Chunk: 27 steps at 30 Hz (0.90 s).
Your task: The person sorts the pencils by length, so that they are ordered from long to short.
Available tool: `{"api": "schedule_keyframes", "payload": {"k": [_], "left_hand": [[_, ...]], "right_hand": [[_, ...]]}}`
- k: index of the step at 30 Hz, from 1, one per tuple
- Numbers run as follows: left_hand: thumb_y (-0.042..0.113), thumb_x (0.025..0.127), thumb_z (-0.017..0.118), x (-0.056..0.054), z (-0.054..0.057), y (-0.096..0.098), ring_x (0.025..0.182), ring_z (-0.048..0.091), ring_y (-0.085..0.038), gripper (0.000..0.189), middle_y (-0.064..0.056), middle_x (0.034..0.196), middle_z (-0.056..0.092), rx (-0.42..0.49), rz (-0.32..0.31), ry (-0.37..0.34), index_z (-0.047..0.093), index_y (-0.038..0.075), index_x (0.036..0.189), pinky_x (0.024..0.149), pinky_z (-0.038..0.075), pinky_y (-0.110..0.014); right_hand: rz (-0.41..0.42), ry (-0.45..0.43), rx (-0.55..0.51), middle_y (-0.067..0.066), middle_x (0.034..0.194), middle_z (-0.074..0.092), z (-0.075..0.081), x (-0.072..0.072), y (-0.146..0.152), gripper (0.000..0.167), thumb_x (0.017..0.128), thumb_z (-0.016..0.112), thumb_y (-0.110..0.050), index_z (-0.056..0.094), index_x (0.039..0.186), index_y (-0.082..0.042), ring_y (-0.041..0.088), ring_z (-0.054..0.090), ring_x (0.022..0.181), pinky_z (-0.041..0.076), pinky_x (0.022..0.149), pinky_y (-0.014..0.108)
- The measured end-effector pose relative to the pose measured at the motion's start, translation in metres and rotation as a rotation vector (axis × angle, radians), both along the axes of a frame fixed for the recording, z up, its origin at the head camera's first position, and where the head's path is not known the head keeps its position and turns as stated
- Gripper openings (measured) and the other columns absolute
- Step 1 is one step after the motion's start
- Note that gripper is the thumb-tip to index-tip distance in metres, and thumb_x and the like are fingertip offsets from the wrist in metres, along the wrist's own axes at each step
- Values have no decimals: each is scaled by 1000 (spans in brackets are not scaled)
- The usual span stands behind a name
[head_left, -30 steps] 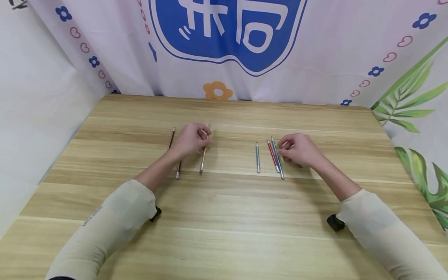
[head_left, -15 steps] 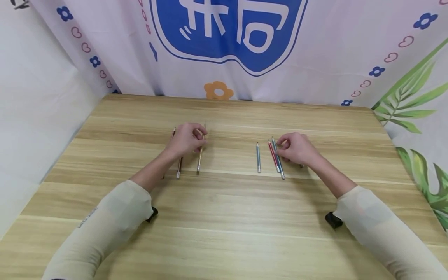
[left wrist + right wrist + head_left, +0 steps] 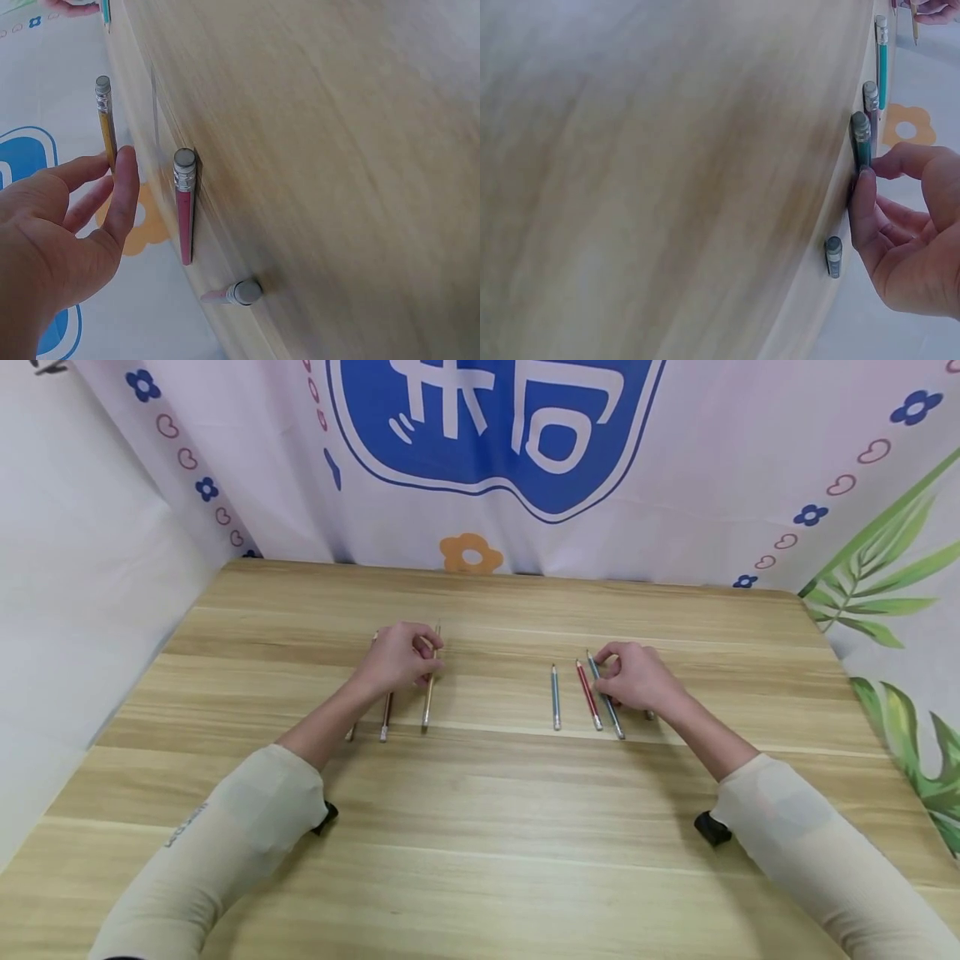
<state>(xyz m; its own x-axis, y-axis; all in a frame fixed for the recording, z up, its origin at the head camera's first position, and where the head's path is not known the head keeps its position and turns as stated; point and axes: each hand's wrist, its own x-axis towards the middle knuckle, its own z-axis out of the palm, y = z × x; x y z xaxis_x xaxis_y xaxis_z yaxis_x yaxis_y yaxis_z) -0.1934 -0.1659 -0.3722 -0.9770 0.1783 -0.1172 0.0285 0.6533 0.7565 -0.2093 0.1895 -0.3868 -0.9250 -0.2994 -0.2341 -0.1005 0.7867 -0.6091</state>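
My left hand (image 3: 401, 656) pinches a yellow pencil (image 3: 429, 697) between thumb and finger, its eraser end towards me. In the left wrist view that pencil (image 3: 107, 127) stands out from the fingertips. Partly under this hand lies a dark red pencil (image 3: 386, 714); farther left, the forearm hides most of another pencil (image 3: 350, 733). On the right, my right hand (image 3: 637, 677) pinches a blue-green pencil (image 3: 611, 714) by its upper part. Left of it lie a red pencil (image 3: 588, 693) and a shorter light blue pencil (image 3: 555, 697).
Just the eraser end of one more pencil (image 3: 650, 715) shows below the right hand; the right wrist view also has this pencil (image 3: 834, 259). The wooden table (image 3: 480, 827) ends at a printed curtain (image 3: 390, 518) behind the pencils.
The blue-green pencil has shifted right with my right fingers, leaving a gap beside the red one. My left hand has moved slightly left with the yellow pencil.
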Motion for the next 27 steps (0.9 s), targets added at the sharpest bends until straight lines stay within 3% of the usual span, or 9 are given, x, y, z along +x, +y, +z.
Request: {"api": "schedule_keyframes", "payload": {"k": [10, 19, 24, 27], "left_hand": [[-3, 91, 76, 0, -1, -3, 61, 70, -22, 26, -16, 87, 63, 16, 0, -7, 69, -9, 115, 64, 66, -35], [-4, 92, 76, 0, 0, -4, 60, 69, -20, 25, -16, 88, 63, 18, 6, -20, 68, -9, 115, 63, 66, -34], [-3, 91, 76, 1, 1, -4, 60, 69, -20, 26, -16, 89, 63, 26, 1, -29, 69, -9, 115, 64, 66, -34], [-3, 91, 77, 2, 1, -5, 60, 69, -20, 26, -17, 89, 64, 32, -1, -31, 69, -10, 115, 64, 66, -34]], "right_hand": [[-13, 34, -10, 12, 80, 72, -2, -1, -2, 38, 95, 72, -7, 60, 126, 11, 15, 64, 54, 53, 48, 26], [-68, -6, -11, 12, 83, 75, 2, -1, -4, 40, 91, 72, -9, 62, 125, 10, 16, 67, 59, 58, 52, 27], [-71, -4, 0, 8, 75, 72, 5, -1, -2, 40, 91, 70, -11, 62, 125, 8, 14, 63, 56, 51, 50, 25], [-65, 26, -10, 11, 79, 72, 8, 0, -1, 41, 93, 68, -12, 61, 126, 9, 14, 61, 57, 48, 50, 25]]}}
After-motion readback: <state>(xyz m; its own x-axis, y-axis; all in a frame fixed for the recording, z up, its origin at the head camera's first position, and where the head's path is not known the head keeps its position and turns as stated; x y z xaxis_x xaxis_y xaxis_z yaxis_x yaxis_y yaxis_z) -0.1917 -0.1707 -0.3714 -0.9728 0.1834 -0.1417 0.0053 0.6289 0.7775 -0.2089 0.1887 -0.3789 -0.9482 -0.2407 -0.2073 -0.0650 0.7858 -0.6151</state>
